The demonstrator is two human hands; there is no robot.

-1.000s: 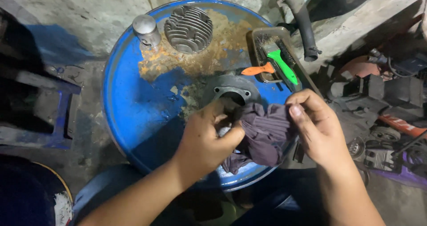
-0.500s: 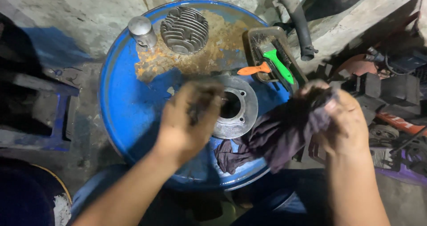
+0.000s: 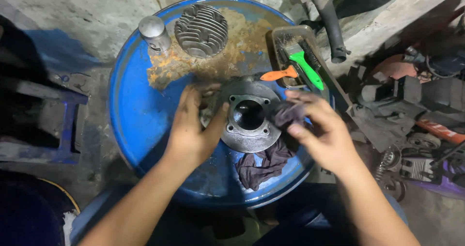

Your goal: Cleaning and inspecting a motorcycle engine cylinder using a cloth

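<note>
Engine cylinder (image 3: 249, 116) upright near the right edge of the blue drum top (image 3: 131, 110). Left hand (image 3: 191, 130), fingers spread, braces its left side; right hand (image 3: 322, 132) pinches a dark rag (image 3: 269, 161) against its right flank. Bore looks dark; wiping appears unfinished.

Both bare forearms reached forward from the bottom edge and came close together. The left hand (image 3: 191, 130) lay palm down, fingers spread and somewhat blurred, the thumb pointing right. The right hand (image 3: 322, 132) was bent at the wrist, its fingertips apparently pinched together.
</note>
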